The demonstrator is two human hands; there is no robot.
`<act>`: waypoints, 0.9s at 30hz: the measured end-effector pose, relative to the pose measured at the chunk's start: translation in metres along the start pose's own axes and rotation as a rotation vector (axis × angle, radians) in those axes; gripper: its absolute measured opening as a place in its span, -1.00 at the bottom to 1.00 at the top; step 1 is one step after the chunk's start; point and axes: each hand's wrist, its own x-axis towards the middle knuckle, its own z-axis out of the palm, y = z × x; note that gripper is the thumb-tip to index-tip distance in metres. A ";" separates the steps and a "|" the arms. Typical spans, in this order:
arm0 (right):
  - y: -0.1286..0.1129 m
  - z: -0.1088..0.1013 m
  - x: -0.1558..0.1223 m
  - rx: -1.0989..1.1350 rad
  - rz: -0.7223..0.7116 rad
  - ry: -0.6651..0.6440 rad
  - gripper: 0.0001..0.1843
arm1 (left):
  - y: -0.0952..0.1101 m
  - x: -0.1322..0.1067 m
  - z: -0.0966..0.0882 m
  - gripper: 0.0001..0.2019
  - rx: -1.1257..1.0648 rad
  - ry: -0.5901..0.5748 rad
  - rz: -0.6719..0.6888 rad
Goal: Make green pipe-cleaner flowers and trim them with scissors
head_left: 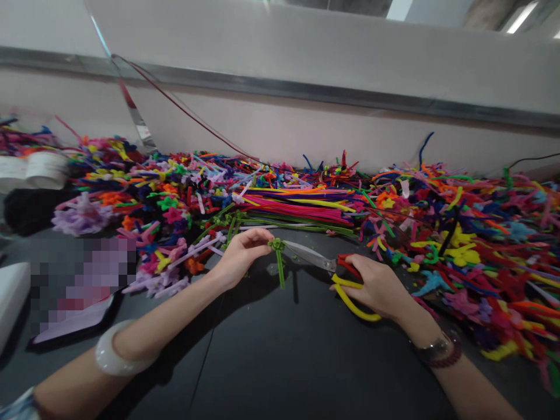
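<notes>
My left hand (240, 255) pinches a green pipe cleaner piece (279, 256) with a small looped knot at its top and a stem hanging down. My right hand (377, 287) grips scissors (324, 265) with red and yellow handles; the steel blades point left and their tips reach the green knot. Both hands hover over the dark table (280, 356). A pale bangle circles my left wrist and a dark beaded band circles my right wrist.
A long heap of multicoloured pipe cleaners (306, 204) and twisted shapes runs along the table's back and right side. White tape rolls (32, 169) lie at far left, a phone or tablet (79, 315) sits front left. A grey wall stands behind.
</notes>
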 end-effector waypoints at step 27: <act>0.002 0.000 0.002 0.040 0.077 0.001 -0.50 | 0.008 -0.003 0.003 -0.96 -0.184 -0.072 -0.048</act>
